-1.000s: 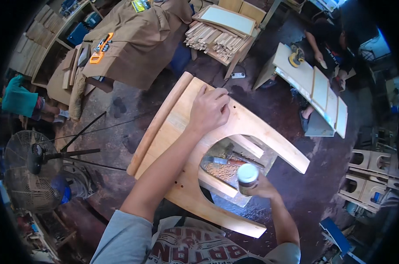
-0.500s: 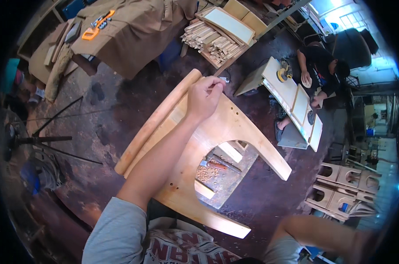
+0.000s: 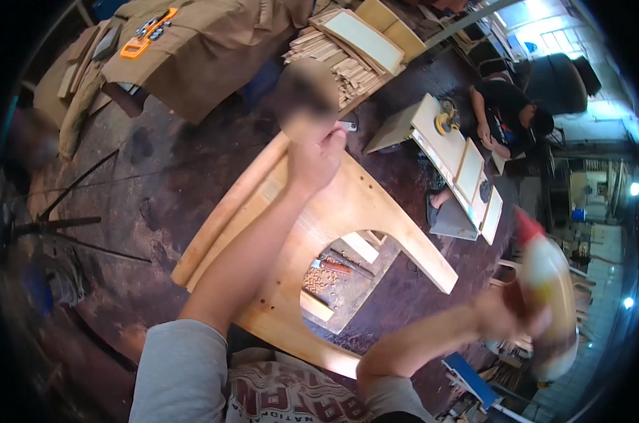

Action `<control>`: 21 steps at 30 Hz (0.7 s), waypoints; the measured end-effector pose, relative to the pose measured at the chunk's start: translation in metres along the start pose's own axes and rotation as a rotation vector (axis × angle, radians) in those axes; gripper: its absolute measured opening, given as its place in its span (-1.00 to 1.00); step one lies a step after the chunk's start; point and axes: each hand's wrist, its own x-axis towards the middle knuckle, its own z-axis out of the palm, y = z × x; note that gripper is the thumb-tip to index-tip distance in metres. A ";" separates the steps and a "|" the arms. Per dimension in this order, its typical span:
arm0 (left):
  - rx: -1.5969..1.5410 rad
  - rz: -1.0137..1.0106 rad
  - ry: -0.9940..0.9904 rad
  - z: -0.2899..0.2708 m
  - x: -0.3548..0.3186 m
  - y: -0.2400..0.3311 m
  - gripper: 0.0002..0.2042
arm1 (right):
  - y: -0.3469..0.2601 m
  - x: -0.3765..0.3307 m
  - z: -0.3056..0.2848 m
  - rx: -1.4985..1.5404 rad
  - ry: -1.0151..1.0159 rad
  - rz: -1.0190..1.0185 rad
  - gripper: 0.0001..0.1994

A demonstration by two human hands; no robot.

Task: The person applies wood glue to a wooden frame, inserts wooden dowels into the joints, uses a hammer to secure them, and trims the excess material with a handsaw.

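Observation:
My right hand (image 3: 510,314), smeared a little by motion, is wrapped round a glue bottle (image 3: 551,282) with a pointed red tip. The bottle is raised at the right, its tip up. My left hand (image 3: 316,162) is closed above the far end of a pale wooden panel (image 3: 397,208). Its fingertips are pinched together, and what is between them I cannot make out. The panel has a round cutout open to the right, two arms and small drilled holes. Along its left edge runs a long rounded wooden rail (image 3: 228,211).
Through the cutout shows a low worktop (image 3: 365,296) with small dowels (image 3: 319,282) and a tool with a red-brown handle (image 3: 336,266). At right a co-worker (image 3: 506,116) sits by boards and a yellow sander (image 3: 446,120). Wood strips (image 3: 312,53) are stacked ahead.
My right arm has swung in from the right edge, bringing the glue bottle into view. My left hand stays closed at the panel's far end. The whole view has shifted slightly.

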 end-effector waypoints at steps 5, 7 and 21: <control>0.044 0.128 -0.036 0.027 -0.017 0.006 -0.89 | 0.053 -0.003 -0.046 -0.640 -0.267 -0.044 -0.48; 0.052 0.076 -0.039 0.019 -0.014 -0.002 -0.89 | 0.094 -0.051 -0.017 -0.202 -0.195 0.195 -0.42; -1.077 -0.085 -1.277 -0.015 -0.050 0.108 -0.71 | 0.127 -0.043 -0.080 0.018 -0.179 0.488 -0.49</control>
